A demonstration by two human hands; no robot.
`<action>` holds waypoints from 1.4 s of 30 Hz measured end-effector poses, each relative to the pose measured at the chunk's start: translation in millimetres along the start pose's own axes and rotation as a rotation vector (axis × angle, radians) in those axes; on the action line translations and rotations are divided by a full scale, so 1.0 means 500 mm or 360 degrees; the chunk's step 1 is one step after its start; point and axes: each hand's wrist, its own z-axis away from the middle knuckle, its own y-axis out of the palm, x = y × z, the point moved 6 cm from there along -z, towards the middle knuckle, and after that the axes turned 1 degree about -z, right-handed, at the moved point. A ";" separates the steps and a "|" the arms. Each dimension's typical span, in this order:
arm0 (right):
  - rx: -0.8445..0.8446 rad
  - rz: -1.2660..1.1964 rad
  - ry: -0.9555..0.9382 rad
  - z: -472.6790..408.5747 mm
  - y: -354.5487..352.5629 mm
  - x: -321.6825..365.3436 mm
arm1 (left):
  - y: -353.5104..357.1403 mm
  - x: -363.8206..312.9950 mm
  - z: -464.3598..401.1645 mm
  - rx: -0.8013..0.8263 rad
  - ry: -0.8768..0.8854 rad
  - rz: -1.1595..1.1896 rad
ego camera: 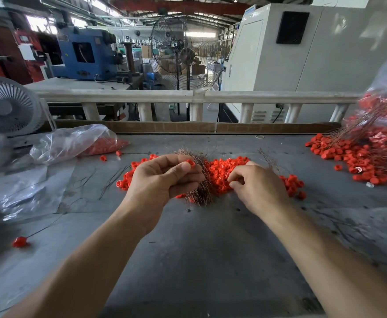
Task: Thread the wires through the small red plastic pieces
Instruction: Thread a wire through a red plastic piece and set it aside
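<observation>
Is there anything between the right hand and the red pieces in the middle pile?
Nothing visible. The right hand is directly at the near edge of the middle pile, fingers curled over it. The left hand, holding the wire bundle and one red piece, stays to the side.

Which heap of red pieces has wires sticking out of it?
The heap on the far right, below the clear bag. Wires fan out of it; the middle pile by the hands is loose pieces.
</observation>
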 end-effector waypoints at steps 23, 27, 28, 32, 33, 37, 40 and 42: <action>0.0105 -0.1764 -0.0011 0.029 -0.028 0.071 | 0.009 0.005 0.005 0.0031 -0.0019 0.0007; 0.0132 -0.1807 -0.0105 0.036 -0.022 0.095 | 0.010 0.007 0.005 0.0040 -0.0041 0.0049; 0.0128 -0.1792 -0.0121 0.036 -0.022 0.095 | 0.009 0.007 0.004 0.0039 -0.0045 0.0054; 0.0131 -0.1732 -0.0127 0.035 -0.020 0.088 | 0.005 0.007 0.003 0.0022 -0.0031 0.0074; 0.0146 -0.1730 -0.0121 0.036 -0.018 0.087 | 0.005 0.006 0.003 0.0023 -0.0020 0.0074; 0.0168 -0.1803 -0.0075 0.039 -0.013 0.086 | 0.006 0.002 0.002 0.0037 0.0013 0.0046; 0.0135 -0.1775 -0.0074 0.038 -0.016 0.083 | 0.010 0.001 0.004 0.0052 0.0027 0.0005; 0.0119 -0.1752 -0.0076 0.038 -0.020 0.082 | 0.011 0.000 0.005 0.0041 0.0035 -0.0026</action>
